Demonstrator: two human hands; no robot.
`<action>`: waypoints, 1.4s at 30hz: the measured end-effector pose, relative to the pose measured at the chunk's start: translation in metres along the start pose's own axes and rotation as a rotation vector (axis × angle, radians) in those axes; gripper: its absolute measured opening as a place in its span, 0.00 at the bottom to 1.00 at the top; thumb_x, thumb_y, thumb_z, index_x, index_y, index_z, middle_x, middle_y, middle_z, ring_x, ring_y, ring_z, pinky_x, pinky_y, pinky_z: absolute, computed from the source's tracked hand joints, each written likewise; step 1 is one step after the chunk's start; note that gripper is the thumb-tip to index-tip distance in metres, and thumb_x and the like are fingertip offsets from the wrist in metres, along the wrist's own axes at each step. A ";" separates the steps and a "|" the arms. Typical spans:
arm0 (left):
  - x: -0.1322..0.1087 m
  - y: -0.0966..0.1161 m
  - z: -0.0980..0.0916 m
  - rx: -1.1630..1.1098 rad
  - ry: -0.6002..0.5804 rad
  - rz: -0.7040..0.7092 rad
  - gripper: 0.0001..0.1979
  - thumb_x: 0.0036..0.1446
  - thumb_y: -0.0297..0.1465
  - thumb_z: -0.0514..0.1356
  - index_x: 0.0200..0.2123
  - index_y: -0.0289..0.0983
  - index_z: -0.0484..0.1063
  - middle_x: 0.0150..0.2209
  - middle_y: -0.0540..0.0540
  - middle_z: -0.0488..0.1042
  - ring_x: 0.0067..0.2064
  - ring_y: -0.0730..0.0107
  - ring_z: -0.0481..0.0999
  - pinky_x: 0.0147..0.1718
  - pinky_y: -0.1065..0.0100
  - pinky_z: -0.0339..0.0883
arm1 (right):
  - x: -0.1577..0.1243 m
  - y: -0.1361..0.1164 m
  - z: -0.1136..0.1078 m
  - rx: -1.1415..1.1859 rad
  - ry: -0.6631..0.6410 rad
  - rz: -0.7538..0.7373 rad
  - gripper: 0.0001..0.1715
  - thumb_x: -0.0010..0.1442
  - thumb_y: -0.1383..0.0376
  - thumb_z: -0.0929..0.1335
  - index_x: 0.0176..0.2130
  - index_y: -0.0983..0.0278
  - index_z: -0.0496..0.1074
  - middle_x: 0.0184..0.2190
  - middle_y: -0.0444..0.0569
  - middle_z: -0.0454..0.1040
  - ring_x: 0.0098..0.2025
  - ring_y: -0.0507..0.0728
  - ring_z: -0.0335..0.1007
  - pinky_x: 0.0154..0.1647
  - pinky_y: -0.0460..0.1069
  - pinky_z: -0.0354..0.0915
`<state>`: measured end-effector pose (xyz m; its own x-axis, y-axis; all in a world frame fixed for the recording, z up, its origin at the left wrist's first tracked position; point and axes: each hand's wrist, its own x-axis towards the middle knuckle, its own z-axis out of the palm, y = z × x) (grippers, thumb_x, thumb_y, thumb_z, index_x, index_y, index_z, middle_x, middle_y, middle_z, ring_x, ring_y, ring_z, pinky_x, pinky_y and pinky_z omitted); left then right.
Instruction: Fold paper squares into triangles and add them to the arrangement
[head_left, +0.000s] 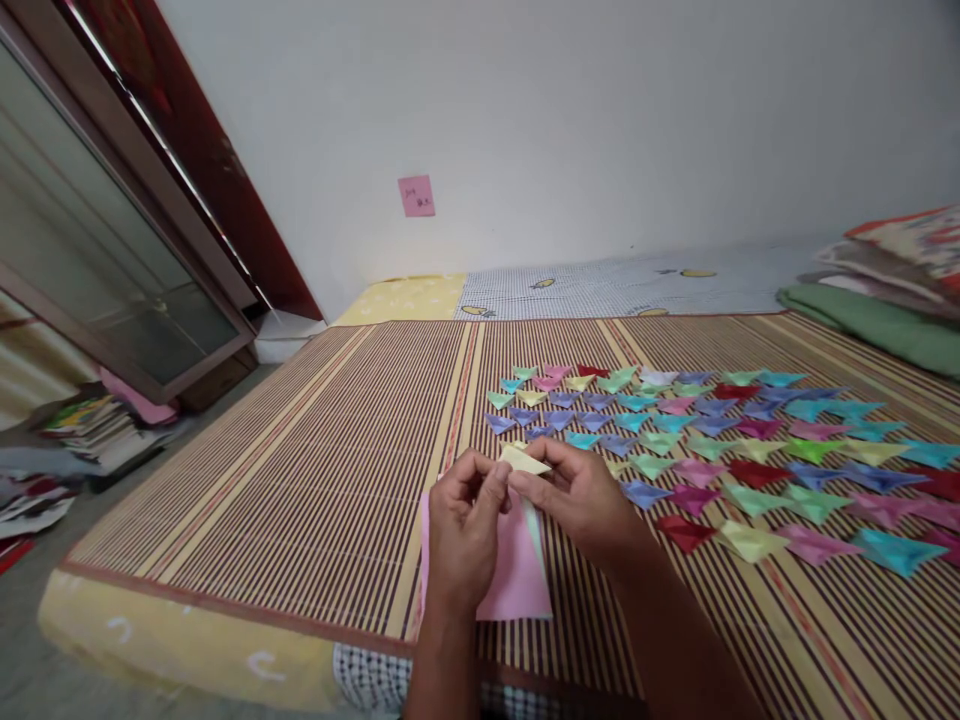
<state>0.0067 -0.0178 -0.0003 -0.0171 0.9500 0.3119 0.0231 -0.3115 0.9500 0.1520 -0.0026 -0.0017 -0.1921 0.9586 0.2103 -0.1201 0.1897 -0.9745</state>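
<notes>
Between my two hands is a small folded piece of pale yellow paper (525,461), held up over the mat. My left hand (469,525) pinches its left end between thumb and forefinger. My right hand (581,500) grips the right side, thumb in front and fingers partly hidden behind. Under my hands lies a stack of pink paper (517,575), with a light green edge showing at its right. Many folded paper shapes (754,541) in several colours sit in rows to the right of my right hand.
The striped bamboo mat (300,480) covers the bed. Folded green cloth (870,325) and pillows (911,255) lie at the far right. A pink note (416,196) sticks to the wall. A glass-panelled door (112,220) and stacked books (94,430) are at left.
</notes>
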 end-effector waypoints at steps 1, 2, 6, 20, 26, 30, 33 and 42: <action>0.000 -0.001 0.000 0.001 0.011 -0.001 0.17 0.66 0.37 0.61 0.25 0.38 0.67 0.23 0.53 0.65 0.27 0.72 0.65 0.29 0.70 0.59 | 0.000 0.001 0.001 0.012 0.002 0.004 0.14 0.57 0.58 0.76 0.32 0.63 0.71 0.26 0.40 0.66 0.29 0.51 0.60 0.30 0.47 0.57; -0.001 -0.001 0.000 0.001 0.020 -0.005 0.17 0.66 0.37 0.61 0.25 0.38 0.67 0.22 0.54 0.65 0.26 0.73 0.64 0.29 0.70 0.58 | 0.000 0.003 0.003 0.019 0.015 0.003 0.14 0.57 0.59 0.76 0.31 0.63 0.71 0.26 0.40 0.65 0.29 0.52 0.60 0.30 0.47 0.57; -0.001 -0.002 0.002 -0.023 0.027 -0.042 0.18 0.65 0.38 0.61 0.24 0.38 0.65 0.21 0.55 0.63 0.25 0.74 0.62 0.28 0.70 0.58 | 0.001 0.006 0.005 -0.019 0.056 -0.008 0.12 0.60 0.60 0.73 0.30 0.63 0.71 0.24 0.39 0.65 0.27 0.51 0.58 0.28 0.47 0.55; 0.002 -0.012 -0.004 -0.174 0.070 -0.066 0.14 0.61 0.36 0.67 0.27 0.36 0.72 0.24 0.54 0.64 0.27 0.76 0.62 0.28 0.73 0.58 | -0.004 -0.003 0.001 -0.166 -0.068 -0.004 0.19 0.67 0.58 0.66 0.26 0.63 0.71 0.20 0.40 0.66 0.23 0.50 0.59 0.25 0.47 0.55; 0.007 -0.015 0.001 -0.639 0.227 -0.325 0.14 0.50 0.34 0.74 0.27 0.35 0.72 0.25 0.53 0.72 0.27 0.77 0.69 0.26 0.76 0.62 | 0.000 0.001 -0.002 -0.131 0.170 -0.072 0.20 0.68 0.55 0.67 0.28 0.63 0.71 0.22 0.41 0.68 0.24 0.50 0.61 0.26 0.47 0.58; 0.012 -0.012 0.002 -0.931 0.342 -0.573 0.09 0.50 0.22 0.72 0.31 0.34 0.75 0.31 0.49 0.78 0.30 0.75 0.77 0.28 0.76 0.70 | 0.002 0.008 0.008 -0.045 0.113 -0.067 0.08 0.61 0.60 0.73 0.35 0.62 0.76 0.28 0.44 0.75 0.30 0.53 0.70 0.32 0.49 0.66; 0.013 -0.009 0.004 -1.045 0.313 -0.633 0.08 0.54 0.20 0.68 0.28 0.33 0.74 0.29 0.48 0.78 0.32 0.74 0.79 0.32 0.74 0.73 | 0.003 0.012 0.018 0.038 0.057 -0.072 0.06 0.58 0.62 0.74 0.35 0.62 0.76 0.29 0.44 0.76 0.31 0.54 0.74 0.35 0.50 0.70; 0.010 -0.010 0.010 -0.894 0.223 -0.520 0.10 0.48 0.28 0.74 0.27 0.34 0.76 0.29 0.48 0.78 0.30 0.73 0.76 0.33 0.71 0.71 | -0.001 0.004 0.019 -0.103 0.138 -0.151 0.02 0.60 0.67 0.70 0.34 0.62 0.74 0.28 0.42 0.74 0.30 0.53 0.70 0.33 0.49 0.68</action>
<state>0.0165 -0.0047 -0.0069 0.0018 0.9739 -0.2271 -0.7828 0.1427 0.6057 0.1328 -0.0066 -0.0045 -0.0438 0.9362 0.3488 -0.0363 0.3474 -0.9370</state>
